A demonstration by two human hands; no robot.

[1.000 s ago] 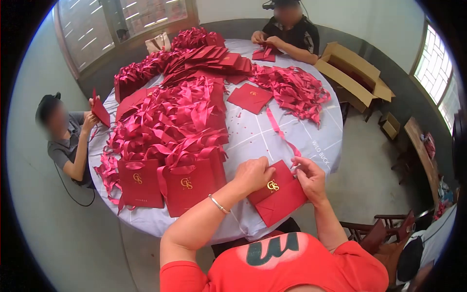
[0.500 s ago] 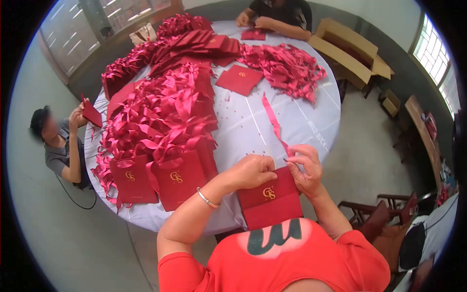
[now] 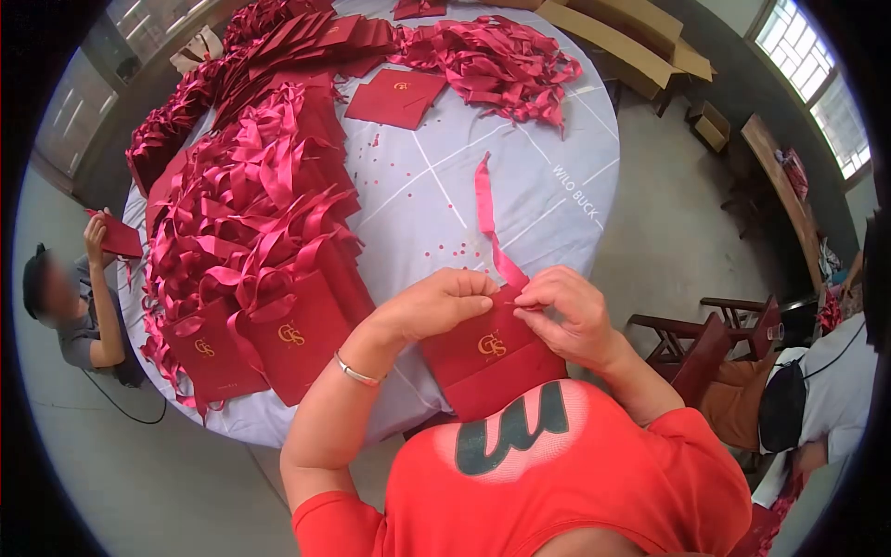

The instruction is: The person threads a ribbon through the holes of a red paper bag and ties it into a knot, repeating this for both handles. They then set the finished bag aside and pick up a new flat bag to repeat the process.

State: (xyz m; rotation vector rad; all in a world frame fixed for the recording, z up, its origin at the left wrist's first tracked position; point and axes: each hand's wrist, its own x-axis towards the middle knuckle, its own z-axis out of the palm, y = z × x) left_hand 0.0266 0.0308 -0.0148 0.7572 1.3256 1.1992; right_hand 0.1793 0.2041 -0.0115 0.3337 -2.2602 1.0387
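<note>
A dark red paper gift bag with gold lettering lies flat at the table edge against my red shirt. My left hand pinches its top edge, thumb over the paper. At the top right of the bag, my right hand has thumb and forefinger closed on the end of a pink-red ribbon. From there the ribbon's free length stretches away across the tablecloth. The exact spot where ribbon meets bag is partly covered by my fingers.
Many ribboned red bags stand packed on the left of the round table. Flat bags and a ribbon heap lie farther back. Small red dots dot the tablecloth. A person at left holds a bag; another person is at right.
My right hand has lowered the ribbon end to the bag's top edge, and my left hand has moved nearer to it. The view has shifted, so the table appears farther left and up.
</note>
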